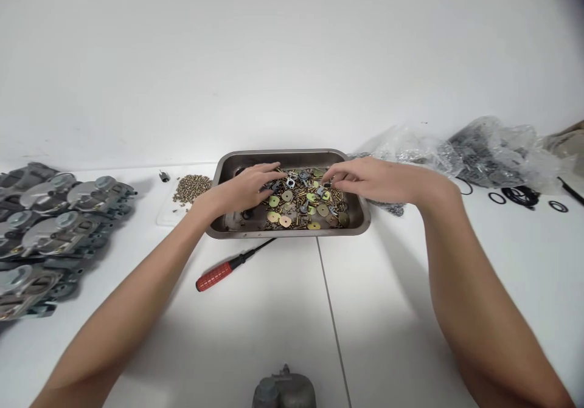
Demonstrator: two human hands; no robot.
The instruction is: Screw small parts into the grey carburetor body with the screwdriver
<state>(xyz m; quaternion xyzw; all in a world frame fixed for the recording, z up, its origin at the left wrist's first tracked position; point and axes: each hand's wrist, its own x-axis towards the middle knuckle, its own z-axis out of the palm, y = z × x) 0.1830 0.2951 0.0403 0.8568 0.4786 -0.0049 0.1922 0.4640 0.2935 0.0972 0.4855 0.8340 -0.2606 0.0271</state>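
A grey metal tray (228,168) sits at the middle of the white table, filled with brass screws, yellow-green discs (286,196) and small silver brackets. My left hand (244,188) reaches into the tray's left half, fingers stretched out flat over the parts. My right hand (365,179) is over the tray's right half, its fingertips curled down and pinching among the small parts; what they hold is too small to name.
A red-handled screwdriver (222,271) lies in front of the tray. Several grey metal carburetor bodies (55,213) are stacked at the left. A pile of small screws (191,187) lies left of the tray. Plastic bags (483,149) and black O-rings (520,195) sit right. Another grey part (283,390) is at the near edge.
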